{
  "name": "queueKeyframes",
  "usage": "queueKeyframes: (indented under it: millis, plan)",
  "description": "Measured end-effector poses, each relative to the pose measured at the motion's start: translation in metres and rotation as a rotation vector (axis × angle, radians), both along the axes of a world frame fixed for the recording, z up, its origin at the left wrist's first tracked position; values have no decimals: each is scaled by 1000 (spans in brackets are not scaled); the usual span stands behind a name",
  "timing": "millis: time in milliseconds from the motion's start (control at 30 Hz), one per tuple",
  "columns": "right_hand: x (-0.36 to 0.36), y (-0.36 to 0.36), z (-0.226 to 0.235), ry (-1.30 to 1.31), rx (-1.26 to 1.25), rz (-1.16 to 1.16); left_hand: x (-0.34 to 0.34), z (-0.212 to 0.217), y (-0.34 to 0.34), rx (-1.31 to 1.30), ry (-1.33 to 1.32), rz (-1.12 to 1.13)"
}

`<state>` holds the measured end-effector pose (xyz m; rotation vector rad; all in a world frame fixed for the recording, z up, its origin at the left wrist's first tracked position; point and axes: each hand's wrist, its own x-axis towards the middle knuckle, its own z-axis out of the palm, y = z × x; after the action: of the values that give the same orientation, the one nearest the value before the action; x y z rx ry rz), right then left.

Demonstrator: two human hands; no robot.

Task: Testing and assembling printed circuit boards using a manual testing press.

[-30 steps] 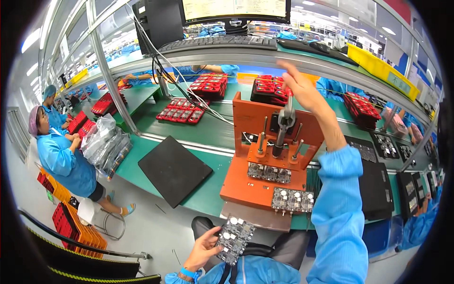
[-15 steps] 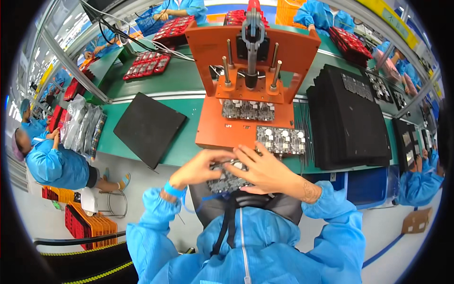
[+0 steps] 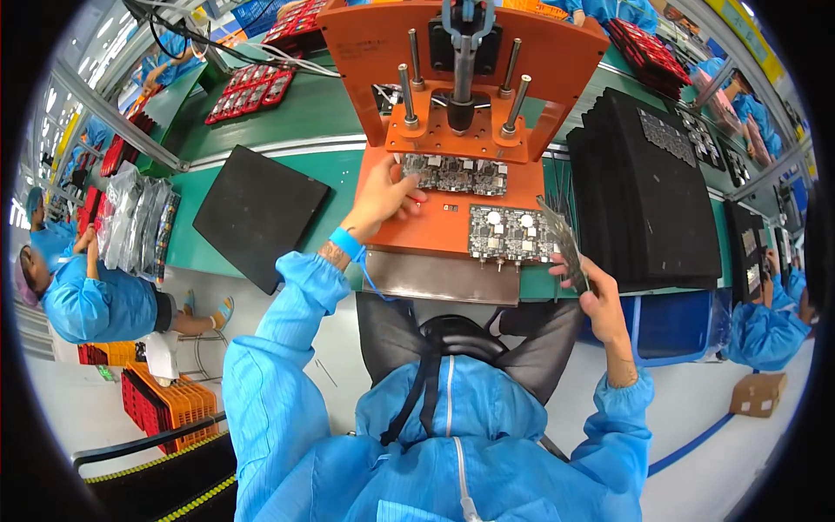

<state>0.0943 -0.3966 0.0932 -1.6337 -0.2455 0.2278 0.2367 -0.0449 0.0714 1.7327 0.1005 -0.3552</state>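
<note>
My landmark is the orange press fixture (image 3: 461, 139) on the green bench (image 3: 261, 139). My left hand (image 3: 383, 196) rests on its base plate, fingers loose and holding nothing, fingertips touching the circuit board panel (image 3: 454, 174) under the press head, probably to seat it. Right of the fixture's front edge, my right hand (image 3: 591, 291) has its grip closed on a second board panel (image 3: 561, 239), held tilted on edge, clear of the foam tray stack (image 3: 644, 191) farther right.

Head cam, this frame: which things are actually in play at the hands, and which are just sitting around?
In play:
- left hand on the orange press jig, beside the circuit board panel under the press
- right hand holding a circuit board panel on edge
- second circuit board panel on the jig base

Lying about:
- black foam pad
- stacked black trays
- red trays
- bagged parts
</note>
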Motion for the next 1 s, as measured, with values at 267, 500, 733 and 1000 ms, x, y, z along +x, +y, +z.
queueKeyframes:
  millis: [267,500,733,1000]
  plan:
    - [48,37,14,-863,-1018,122,-93,-24,48,-441,-65,379]
    - [145,111,-29,-1054,-974,74,-232,-57,39,-504,-17,837]
    - [164,111,-14,-774,-1046,245,-261,-63,21,-584,17,748]
    - [172,118,-23,-945,-1022,218,-257,-61,9,-644,-1,662]
